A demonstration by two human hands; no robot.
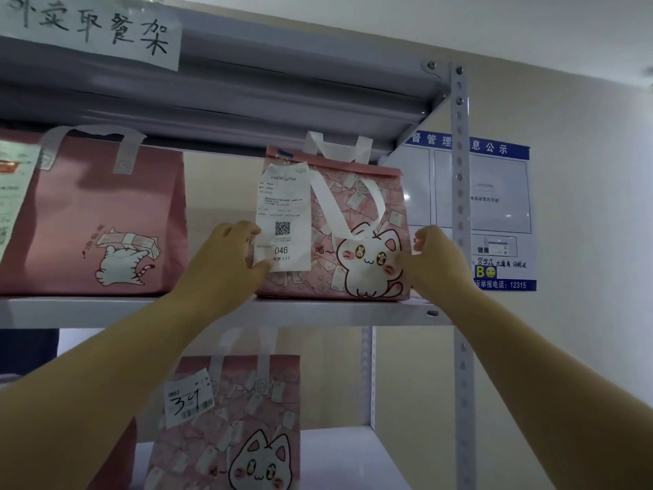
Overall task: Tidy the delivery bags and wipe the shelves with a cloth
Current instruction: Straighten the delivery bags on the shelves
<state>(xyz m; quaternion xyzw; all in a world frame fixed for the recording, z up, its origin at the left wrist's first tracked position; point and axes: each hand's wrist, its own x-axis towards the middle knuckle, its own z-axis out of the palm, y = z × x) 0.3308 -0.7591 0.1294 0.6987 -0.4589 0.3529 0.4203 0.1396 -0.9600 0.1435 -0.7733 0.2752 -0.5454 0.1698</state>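
Note:
A pink cat-print delivery bag (357,213) with white handles and a long receipt (282,213) stands on the middle shelf (106,311) of a grey metal rack. My left hand (229,256) grips its left side at the receipt's lower edge. My right hand (433,258) holds the bag's right edge. Another plain pink cat bag (102,213) stands to the left on the same shelf. On the shelf below sits a third cat-print bag (233,426) tagged with a label. No cloth is in view.
The rack's perforated upright post (459,192) runs down just right of my right hand. A handwritten paper sign (92,26) hangs on the top shelf edge. A blue-and-white notice board (494,206) is on the wall behind. White lower shelf surface (335,457) lies at bottom.

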